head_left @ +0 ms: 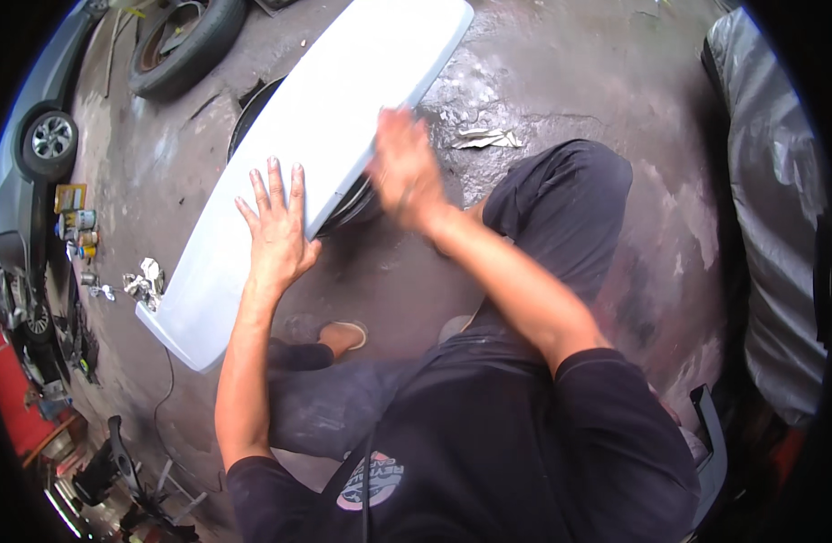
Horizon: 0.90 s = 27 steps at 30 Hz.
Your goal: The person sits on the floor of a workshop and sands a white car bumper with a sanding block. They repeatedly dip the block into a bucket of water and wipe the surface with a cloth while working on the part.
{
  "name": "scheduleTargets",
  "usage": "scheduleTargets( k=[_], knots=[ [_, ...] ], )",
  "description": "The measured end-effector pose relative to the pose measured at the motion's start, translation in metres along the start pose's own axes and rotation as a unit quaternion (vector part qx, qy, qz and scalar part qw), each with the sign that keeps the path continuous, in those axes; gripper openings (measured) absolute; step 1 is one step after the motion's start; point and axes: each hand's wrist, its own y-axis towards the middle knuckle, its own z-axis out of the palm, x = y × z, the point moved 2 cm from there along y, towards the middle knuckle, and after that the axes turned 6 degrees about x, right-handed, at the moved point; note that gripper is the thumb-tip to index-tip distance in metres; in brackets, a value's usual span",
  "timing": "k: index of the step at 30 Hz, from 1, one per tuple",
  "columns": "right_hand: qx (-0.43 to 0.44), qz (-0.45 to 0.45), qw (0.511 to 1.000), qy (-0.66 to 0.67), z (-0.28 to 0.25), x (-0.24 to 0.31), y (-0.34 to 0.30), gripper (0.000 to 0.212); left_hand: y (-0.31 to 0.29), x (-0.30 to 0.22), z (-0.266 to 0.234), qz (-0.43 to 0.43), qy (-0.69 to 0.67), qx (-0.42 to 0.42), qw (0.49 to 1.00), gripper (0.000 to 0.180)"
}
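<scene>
A long, smooth white panel (330,122), seemingly a car body part, slants from lower left to upper right in front of me. It rests on a dark round support (351,204), mostly hidden beneath it. My left hand (278,226) lies flat on the panel's near half with its fingers spread. At the panel's right edge is my right hand (408,172), smeared by motion. Its fingers are too blurred to show whether anything is under or in them.
A loose tyre (199,45) lies at the far left, near a parked grey car (27,172). Cans (83,220) and crumpled paper (147,282) sit on the left floor. A torn white scrap (488,138) lies right of the panel. A silver cover (773,199) hangs along the right.
</scene>
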Motion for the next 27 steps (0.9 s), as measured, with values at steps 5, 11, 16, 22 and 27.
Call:
scheduleTargets(
  k=[5,11,16,22,27],
  knots=[
    [-0.068,0.109,0.989,0.067,0.001,-0.019,0.026,0.075,0.003,-0.005,0.005,-0.014,-0.008,-0.019,1.000,0.120],
    [-0.005,0.085,0.995,0.044,0.010,0.004,0.016,0.072,-0.003,0.000,0.003,-0.010,-0.020,-0.012,1.000,0.117],
    [0.006,0.215,0.975,0.049,-0.054,-0.213,0.158,0.067,0.009,-0.012,-0.003,0.004,-0.027,0.001,1.000,0.115],
    [-0.062,0.100,0.993,-0.032,-0.012,-0.115,0.116,0.060,-0.002,-0.001,0.006,-0.017,-0.037,0.006,0.999,0.115],
    [0.135,-0.094,0.979,0.121,-0.014,0.059,0.024,0.055,-0.009,0.008,0.006,0.019,-0.154,-0.069,0.986,0.111]
  ],
)
